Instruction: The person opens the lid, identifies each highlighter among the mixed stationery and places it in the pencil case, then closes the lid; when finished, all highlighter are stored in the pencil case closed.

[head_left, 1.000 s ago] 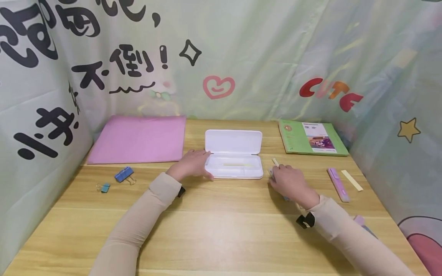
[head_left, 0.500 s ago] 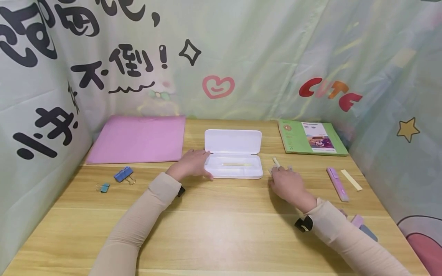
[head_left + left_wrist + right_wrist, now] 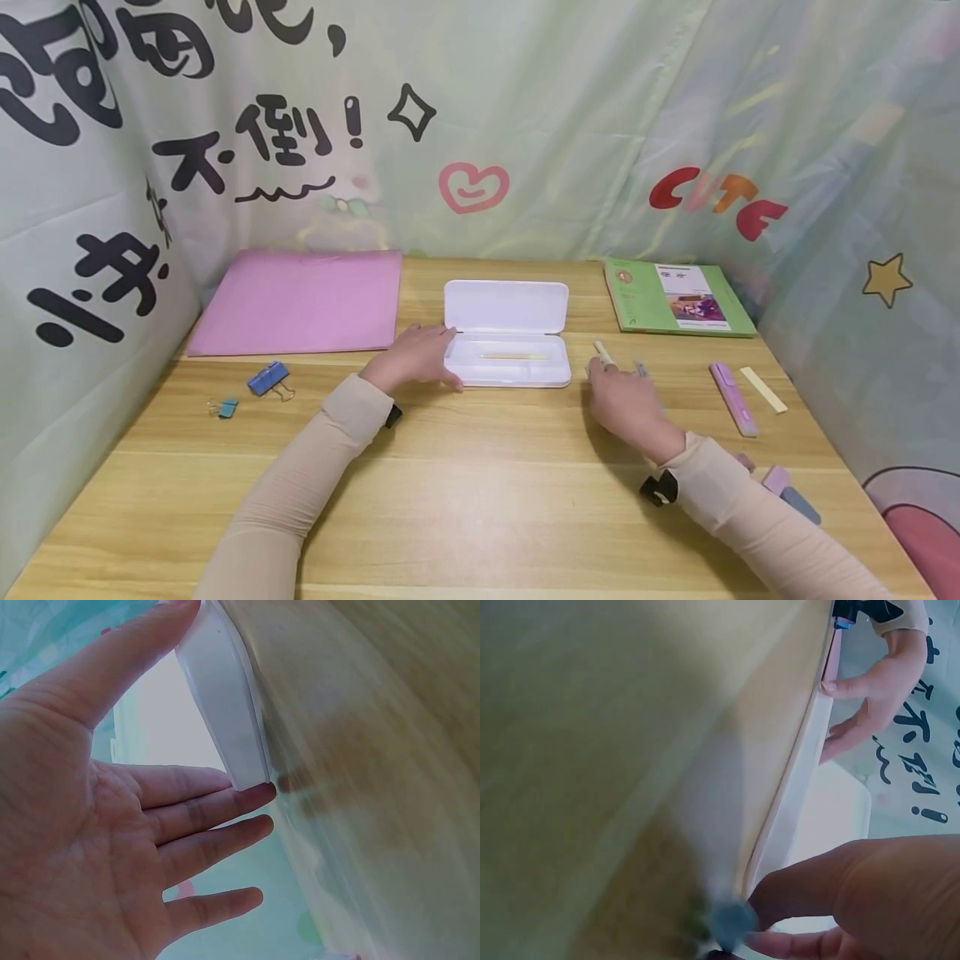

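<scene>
A white pencil case (image 3: 507,372) lies with its lid raised at the middle of the table, a thin yellowish stick (image 3: 513,357) inside. My left hand (image 3: 416,358) holds its left end, thumb at the near edge and fingertips at the far corner; in the left wrist view those fingers (image 3: 210,811) look nearly straight. Right of the case, my right hand (image 3: 628,408) pinches a slim pen-like thing, whose blurred blue-grey end (image 3: 731,924) shows in the right wrist view. A cream strip (image 3: 603,352) sticks out beyond these fingers; whether they grip it I cannot tell.
Binder clips (image 3: 267,378) and a pink folder (image 3: 300,302) lie at left. A green book (image 3: 681,297) sits back right. Farther right are a purple pen-shaped item (image 3: 732,399), another cream strip (image 3: 763,390) and small blocks (image 3: 801,505) near the right forearm. Printed cloth walls surround the table.
My right hand has shifted slightly, and a greyish end now shows past its far side. The small blocks by the right forearm have come into fuller view. My left hand and the case stay put.
</scene>
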The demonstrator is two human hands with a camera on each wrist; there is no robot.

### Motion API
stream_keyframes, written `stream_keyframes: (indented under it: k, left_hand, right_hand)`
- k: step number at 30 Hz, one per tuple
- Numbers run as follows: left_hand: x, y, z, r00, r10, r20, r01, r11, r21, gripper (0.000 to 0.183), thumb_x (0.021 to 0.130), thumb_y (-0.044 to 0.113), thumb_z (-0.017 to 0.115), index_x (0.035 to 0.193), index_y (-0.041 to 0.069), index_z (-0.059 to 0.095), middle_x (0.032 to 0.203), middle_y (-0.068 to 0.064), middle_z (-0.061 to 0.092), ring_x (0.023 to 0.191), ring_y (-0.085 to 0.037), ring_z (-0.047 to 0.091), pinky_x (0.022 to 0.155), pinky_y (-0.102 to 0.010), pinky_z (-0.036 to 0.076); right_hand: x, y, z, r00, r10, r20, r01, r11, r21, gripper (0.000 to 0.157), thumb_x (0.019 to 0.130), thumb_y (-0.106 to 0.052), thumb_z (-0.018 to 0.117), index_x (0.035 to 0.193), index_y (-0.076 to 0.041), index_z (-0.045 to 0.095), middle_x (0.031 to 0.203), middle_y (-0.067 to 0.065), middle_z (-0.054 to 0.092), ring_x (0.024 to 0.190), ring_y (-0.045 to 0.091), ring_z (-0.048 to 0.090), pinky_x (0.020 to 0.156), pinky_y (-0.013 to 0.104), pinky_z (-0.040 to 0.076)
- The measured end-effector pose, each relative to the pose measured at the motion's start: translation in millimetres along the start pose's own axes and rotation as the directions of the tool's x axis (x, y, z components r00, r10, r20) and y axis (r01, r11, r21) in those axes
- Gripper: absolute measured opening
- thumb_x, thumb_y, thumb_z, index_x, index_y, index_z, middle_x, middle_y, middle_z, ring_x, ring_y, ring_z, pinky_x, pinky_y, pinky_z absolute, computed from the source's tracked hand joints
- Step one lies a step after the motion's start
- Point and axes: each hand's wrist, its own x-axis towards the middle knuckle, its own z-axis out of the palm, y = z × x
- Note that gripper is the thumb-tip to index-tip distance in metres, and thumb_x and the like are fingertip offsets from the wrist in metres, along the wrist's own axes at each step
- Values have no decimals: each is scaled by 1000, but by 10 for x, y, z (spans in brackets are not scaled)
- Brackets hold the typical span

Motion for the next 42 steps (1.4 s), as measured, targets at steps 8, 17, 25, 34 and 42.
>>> stream_keyframes:
  k: [8,17,25,34,42]
  left_hand:
    - [-16,-16,-13,1000,8,-13,-8,1000,-4,104,58,66,61,136,7,26,136,-8,31,124,-21,26,102,-45,11]
    - [-17,10,-26,1000,6,-5,-6,1000,-12,103,59,65,62,136,6,26,138,-9,29,125,-24,25,102,-46,10]
    - [-20,28,-18,1000,-8,2,8,1000,-10,103,59,65,62,136,8,26,138,-8,28,125,-21,23,103,-45,10]
    - [-17,40,-24,1000,-6,5,6,1000,-23,103,59,64,62,136,7,26,138,-9,28,125,-24,24,103,-46,10]
    - [-23,37,-29,1000,-13,7,13,1000,-26,103,59,63,63,137,7,25,138,-9,28,125,-24,23,103,-46,9]
  right_hand:
    - [300,-44,-185,992,-13,-122,24,995,94,26,71,-7,57,95,1,51,69,8,50,50,18,45,35,29,36]
    - [827,-418,-69,921,-349,-173,351,936,-23,22,77,-6,53,96,-10,63,74,2,51,54,14,45,32,23,32]
    - [1021,-596,65,911,-406,-74,403,914,-49,19,80,-6,52,95,-12,61,75,0,53,63,16,52,37,30,39]
    - [962,-532,155,917,-399,-13,398,917,-22,23,81,-6,48,97,-16,62,78,-2,55,66,15,54,40,30,42]
    - [833,-402,57,931,-361,-59,362,932,16,24,79,-9,53,101,-14,62,84,-1,58,71,17,56,45,30,45]
